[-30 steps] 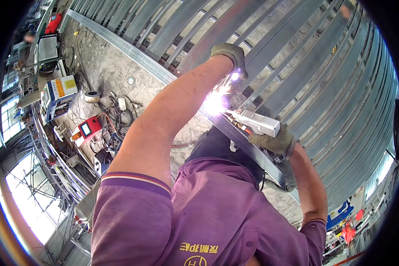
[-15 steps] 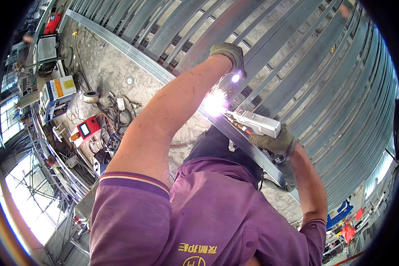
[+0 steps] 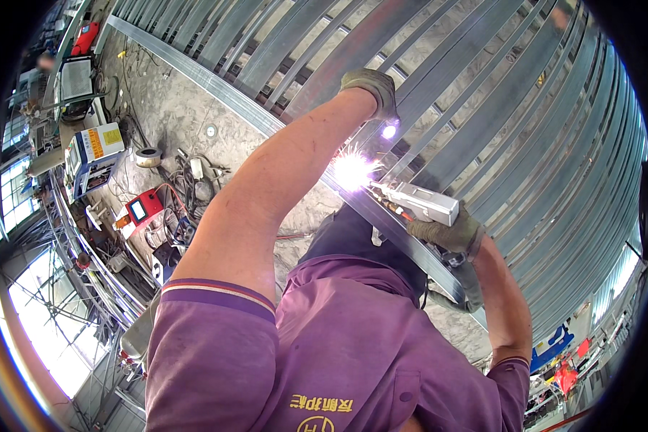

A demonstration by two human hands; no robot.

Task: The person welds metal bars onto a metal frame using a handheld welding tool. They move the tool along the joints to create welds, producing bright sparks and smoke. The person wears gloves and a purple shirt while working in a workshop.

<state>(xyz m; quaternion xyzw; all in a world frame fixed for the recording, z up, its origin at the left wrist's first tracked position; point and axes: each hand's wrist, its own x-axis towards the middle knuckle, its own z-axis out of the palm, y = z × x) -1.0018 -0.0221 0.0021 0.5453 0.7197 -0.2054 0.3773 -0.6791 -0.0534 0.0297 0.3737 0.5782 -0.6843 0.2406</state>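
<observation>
My right hand (image 3: 448, 234), in a greenish work glove, grips a welding gun (image 3: 423, 201) with a silver box-shaped body. The gun's tip points left to a blinding white arc with sparks (image 3: 353, 171), at the near rail (image 3: 216, 88) of a large grey metal frame. Past the arc, my gloved left hand (image 3: 371, 88) is closed over one of the frame's long steel bars (image 3: 428, 79); its fingertips are mostly hidden. A smaller violet-white bright spot shows just below the left hand. Glare hides the joint at the arc.
Parallel steel bars (image 3: 554, 137) fill the far and right side. On the concrete floor at left lie tangled cables (image 3: 194, 180), a wire spool (image 3: 148, 158), a red box with a screen (image 3: 140, 210) and a blue-white machine (image 3: 93, 162). My legs stand close against the near rail.
The welding gun and my right hand have shifted very slightly right, and the arc with them. Sparks spread differently. My left hand stays in place.
</observation>
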